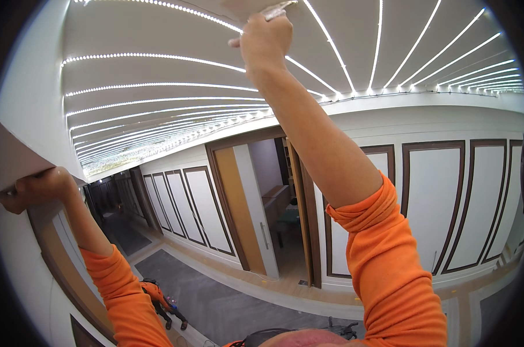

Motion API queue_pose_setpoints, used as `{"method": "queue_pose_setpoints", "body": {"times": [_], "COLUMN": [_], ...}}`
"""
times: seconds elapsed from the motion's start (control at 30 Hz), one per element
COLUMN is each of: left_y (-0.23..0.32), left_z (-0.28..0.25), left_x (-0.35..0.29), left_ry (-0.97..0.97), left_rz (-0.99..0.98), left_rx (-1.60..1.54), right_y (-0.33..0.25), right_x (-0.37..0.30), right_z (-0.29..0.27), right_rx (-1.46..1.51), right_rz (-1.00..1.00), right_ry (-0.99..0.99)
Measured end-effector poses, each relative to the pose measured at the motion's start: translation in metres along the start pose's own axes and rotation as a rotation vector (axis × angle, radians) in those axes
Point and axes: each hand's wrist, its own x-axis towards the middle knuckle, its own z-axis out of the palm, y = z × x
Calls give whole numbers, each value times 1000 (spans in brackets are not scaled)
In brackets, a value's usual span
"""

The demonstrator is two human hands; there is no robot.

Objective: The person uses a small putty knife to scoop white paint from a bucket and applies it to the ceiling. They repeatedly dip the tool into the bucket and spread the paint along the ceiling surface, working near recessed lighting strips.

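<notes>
My right arm is stretched up to the ceiling (216,75). In its closed right hand (266,39) is a small, pale, flat-ended tool (278,10), which reaches up against the ceiling beside a light strip; whether it is a brush or a scraper I cannot tell. A darker, smeared-looking patch (233,7) shows on the ceiling near the tool. Off to the left, my left hand (39,188) is raised with curled fingers, right under the white ledge (30,139) and against the wall. What those fingers grip, if anything, is hidden.
Many lit strips (169,56) run across the ceiling. Below, a sliding door (253,214) stands partly open between white wall panels with brown frames (432,202). A person in orange (153,292) is down on the grey floor (216,286). Dark cables (343,331) show at the lower edge.
</notes>
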Motion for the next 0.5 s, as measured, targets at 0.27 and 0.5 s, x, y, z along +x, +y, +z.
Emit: {"method": "queue_pose_setpoints", "body": {"times": [0.27,0.5], "left_y": [-8,-46], "left_z": [6,30], "left_x": [-18,-71], "left_ry": [-88,-15], "left_rz": [-21,97], "left_rx": [-16,50], "right_y": [20,33], "right_x": [-48,-15], "right_z": [19,-132], "right_rx": [-369,-1053], "right_rz": [-484,-850], "right_ry": [-74,-179]}}
